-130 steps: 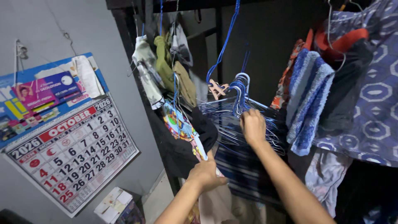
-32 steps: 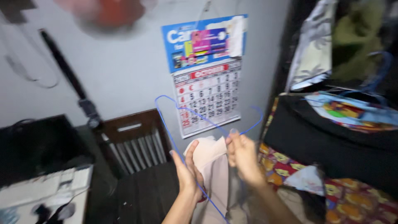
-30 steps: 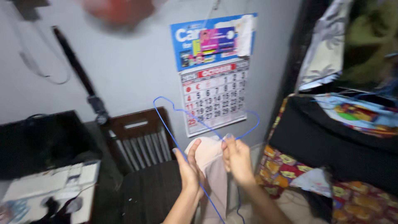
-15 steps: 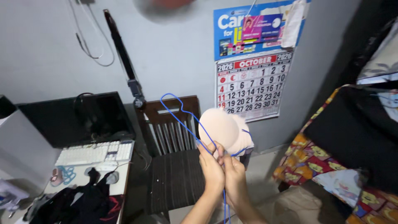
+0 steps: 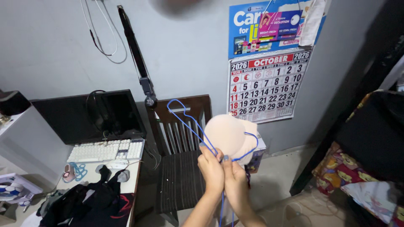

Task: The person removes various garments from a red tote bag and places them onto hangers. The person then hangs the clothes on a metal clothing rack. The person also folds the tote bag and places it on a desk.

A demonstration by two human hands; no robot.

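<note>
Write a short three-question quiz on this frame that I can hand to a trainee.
1. True or false: both hands are closed on the blue wire hanger.
2. Multiple choice: what hangs on the wall above the wooden chair? A) a mirror B) a wall calendar C) a clock
3. Fill in: the white keyboard lies in front of a dark ____.

Key
1. True: the left hand and right hand meet at the hanger's wire, just below the beige padded garment, each in a closed grip.
2. B, the wall calendar.
3. monitor.
</note>
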